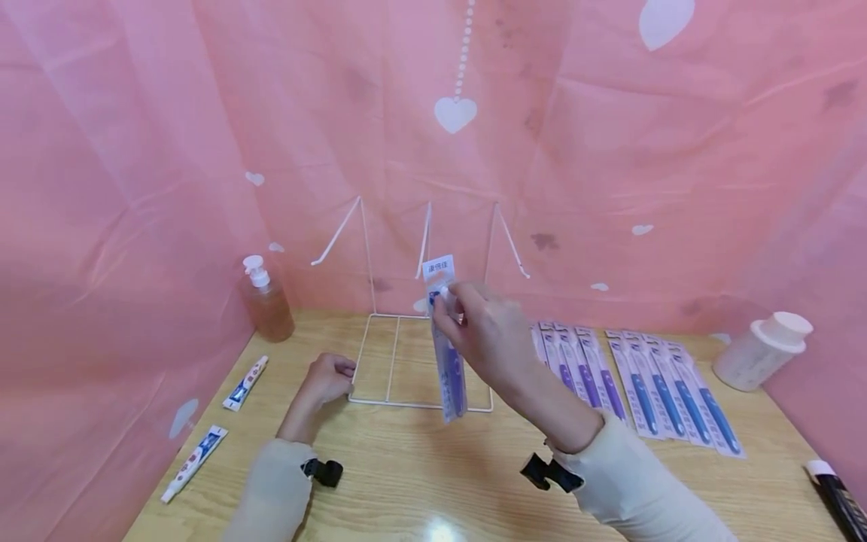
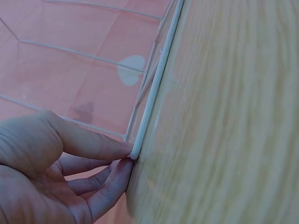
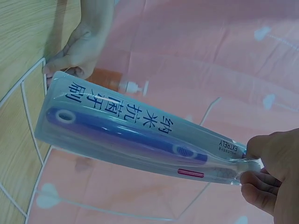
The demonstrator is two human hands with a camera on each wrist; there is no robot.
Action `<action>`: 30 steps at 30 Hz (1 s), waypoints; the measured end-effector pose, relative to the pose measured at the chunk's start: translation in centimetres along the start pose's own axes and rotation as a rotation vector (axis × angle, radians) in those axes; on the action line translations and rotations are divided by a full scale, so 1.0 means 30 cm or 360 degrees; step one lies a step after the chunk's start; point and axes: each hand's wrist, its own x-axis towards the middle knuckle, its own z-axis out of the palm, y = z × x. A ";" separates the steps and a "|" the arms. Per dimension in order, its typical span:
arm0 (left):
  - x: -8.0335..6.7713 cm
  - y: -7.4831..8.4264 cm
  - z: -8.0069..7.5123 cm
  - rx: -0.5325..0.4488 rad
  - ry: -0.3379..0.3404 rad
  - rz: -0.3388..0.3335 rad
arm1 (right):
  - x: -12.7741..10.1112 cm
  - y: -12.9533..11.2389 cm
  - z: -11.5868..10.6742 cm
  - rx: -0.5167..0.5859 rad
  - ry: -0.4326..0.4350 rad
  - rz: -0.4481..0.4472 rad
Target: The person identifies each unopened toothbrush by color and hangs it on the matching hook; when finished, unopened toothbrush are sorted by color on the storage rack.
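A purple toothbrush in a clear blister pack [image 1: 452, 380] hangs upright from my right hand [image 1: 493, 335], whose thumb and fingers pinch it near the bristle end. In the right wrist view the toothbrush's purple handle [image 3: 121, 133] points away from the fingers. Behind the pack stands a white wire rack [image 1: 420, 404] with three sloping prongs. The card top is close to the middle prong [image 1: 425, 241]; I cannot tell whether they touch. My left hand [image 1: 327, 380] holds the rack's front left corner, and the left wrist view shows thumb and fingers pinching the white wire [image 2: 149, 107].
Several packed purple toothbrushes [image 1: 582, 369] and blue ones [image 1: 677, 399] lie in rows at right. Beyond them are a white bottle [image 1: 759, 354] and a black marker [image 1: 840, 497]. At left are a pump bottle [image 1: 271, 309] and two toothpaste tubes [image 1: 245, 384]. Pink curtain [image 1: 576, 150] surrounds the table.
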 end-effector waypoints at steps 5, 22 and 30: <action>0.006 0.002 0.003 -0.0010 -0.0007 -0.0014 | 0.008 -0.005 0.023 -0.0005 -0.0021 0.0014; 0.000 0.009 0.016 -0.0022 0.0011 -0.0004 | 0.022 0.028 0.114 -0.0005 -0.0129 0.0138; 0.004 0.007 0.014 -0.0021 0.0008 -0.0026 | 0.065 0.042 0.141 0.0133 -0.0311 0.0555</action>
